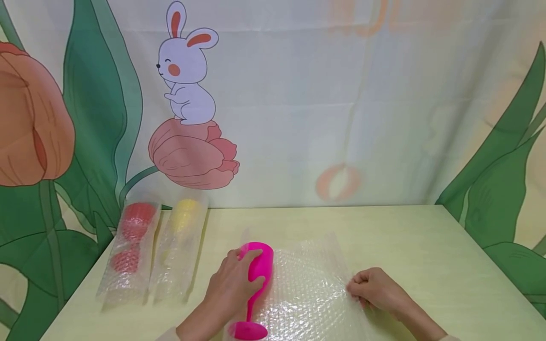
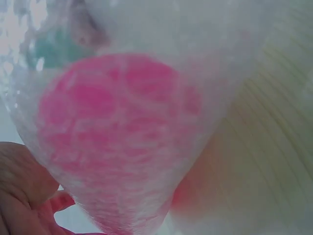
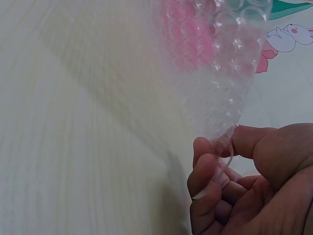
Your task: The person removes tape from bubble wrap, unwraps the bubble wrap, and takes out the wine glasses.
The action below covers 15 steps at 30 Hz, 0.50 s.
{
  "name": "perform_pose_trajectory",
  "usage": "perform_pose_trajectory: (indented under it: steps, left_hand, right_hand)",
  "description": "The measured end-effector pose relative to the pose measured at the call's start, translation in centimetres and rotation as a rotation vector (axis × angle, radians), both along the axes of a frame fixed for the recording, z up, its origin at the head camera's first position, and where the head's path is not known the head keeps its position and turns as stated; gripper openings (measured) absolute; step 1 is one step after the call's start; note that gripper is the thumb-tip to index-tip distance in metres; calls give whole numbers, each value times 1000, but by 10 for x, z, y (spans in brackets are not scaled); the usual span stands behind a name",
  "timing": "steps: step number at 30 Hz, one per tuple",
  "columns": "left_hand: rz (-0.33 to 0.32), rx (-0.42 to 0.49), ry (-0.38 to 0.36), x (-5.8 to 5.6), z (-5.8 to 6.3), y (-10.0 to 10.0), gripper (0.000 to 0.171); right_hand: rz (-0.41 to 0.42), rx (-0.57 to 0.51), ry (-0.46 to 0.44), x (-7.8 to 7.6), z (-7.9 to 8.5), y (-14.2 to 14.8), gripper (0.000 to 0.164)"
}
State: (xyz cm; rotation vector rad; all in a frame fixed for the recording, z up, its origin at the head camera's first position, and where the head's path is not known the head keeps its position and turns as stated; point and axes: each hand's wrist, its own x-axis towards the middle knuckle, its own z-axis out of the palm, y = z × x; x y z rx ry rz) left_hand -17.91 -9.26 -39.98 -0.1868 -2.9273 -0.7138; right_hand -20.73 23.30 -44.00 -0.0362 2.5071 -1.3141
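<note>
1. We are seeing a pale counter [image 1: 448,255], its back edge running along a printed curtain [image 1: 277,104].
2. Pink goblet [image 1: 261,265]: we are finding it lying well in from the left edge of the counter, its bowl pointing toward the back edge, its foot pointing away from that edge.
3. Left hand [image 1: 230,282]: fingers and thumb are curling round the goblet's bowl, holding it from its left side.
4. Bubble wrap [image 1: 307,293]: the clear sheet is spreading from the goblet toward the counter's right edge, stopping well short of it. In the left wrist view we are seeing pink through clear film.
5. Right hand [image 1: 379,289]: thumb and fingertips are pinching the sheet's right border. The right wrist view is showing the pinched film drawn to a point, lifting above the counter.
6. Back left corner: we are noting a red wrapped item [image 1: 137,222] lying nearest the left edge and a yellow wrapped item [image 1: 185,215] just beside it, both sitting in bubbled film. Their exact kind we are not making out.
7. Curtain print: a white rabbit [image 1: 187,85] is sitting on a pink tulip [image 1: 192,154] above the back edge.
</note>
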Motion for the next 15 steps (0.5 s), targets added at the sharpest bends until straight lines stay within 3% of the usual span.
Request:
perform_pose_trajectory:
  steps: [9,15]
  left_hand:
    - [15,-59,-25,-1,-2,0,58]
    - [-26,-123,59,0,-4,-3,54]
  right_hand:
    - [8,-22,19,0,0,0,14]
    - [17,-29,22,-1,0,1,14]
